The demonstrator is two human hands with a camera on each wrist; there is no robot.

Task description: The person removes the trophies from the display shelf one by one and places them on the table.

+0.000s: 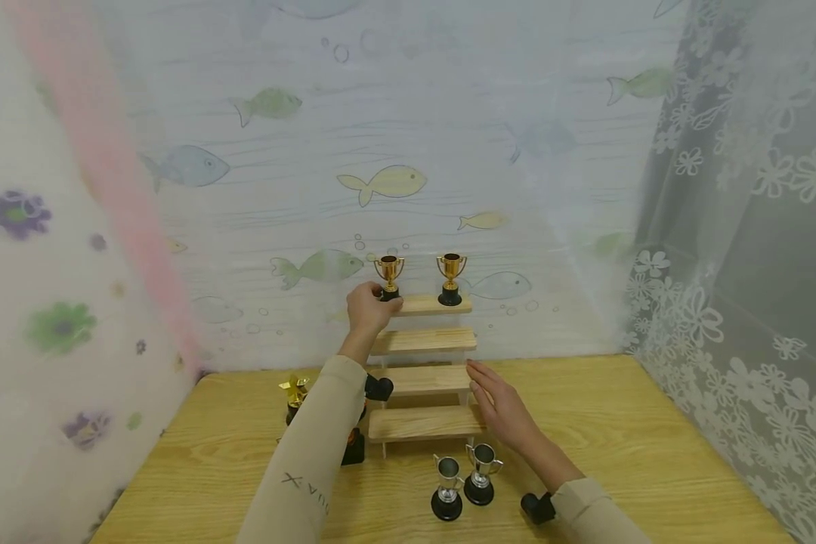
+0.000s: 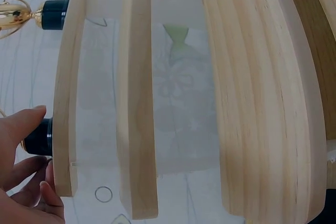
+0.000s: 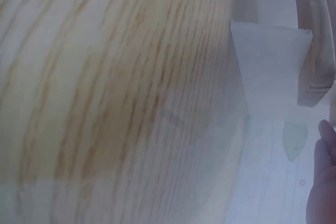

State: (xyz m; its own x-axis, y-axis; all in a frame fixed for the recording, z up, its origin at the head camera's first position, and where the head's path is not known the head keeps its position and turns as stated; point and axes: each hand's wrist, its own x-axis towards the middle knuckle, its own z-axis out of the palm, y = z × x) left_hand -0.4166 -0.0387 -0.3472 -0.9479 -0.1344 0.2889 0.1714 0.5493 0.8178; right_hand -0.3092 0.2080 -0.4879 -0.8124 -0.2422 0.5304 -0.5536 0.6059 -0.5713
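Note:
My left hand (image 1: 369,310) is at the top step of a wooden tiered display stand (image 1: 425,423). Its thumb and fingers pinch the black base of a small gold trophy cup (image 1: 390,270) at the step's left end; in the left wrist view the base (image 2: 40,137) shows between thumb and fingers. A second gold trophy cup (image 1: 452,266) stands upright on the same step, to the right. My right hand (image 1: 506,412) has straight fingers at the right ends of the lower steps. It holds nothing, and only part of it (image 3: 323,192) shows in the right wrist view.
Two silver trophy cups (image 1: 447,476) stand on the wooden table (image 1: 585,423) before the stand. Left of it, a gold star trophy (image 1: 295,389) and other black-based pieces are partly hidden by my left sleeve. A fish-patterned curtain (image 1: 551,189) hangs close behind.

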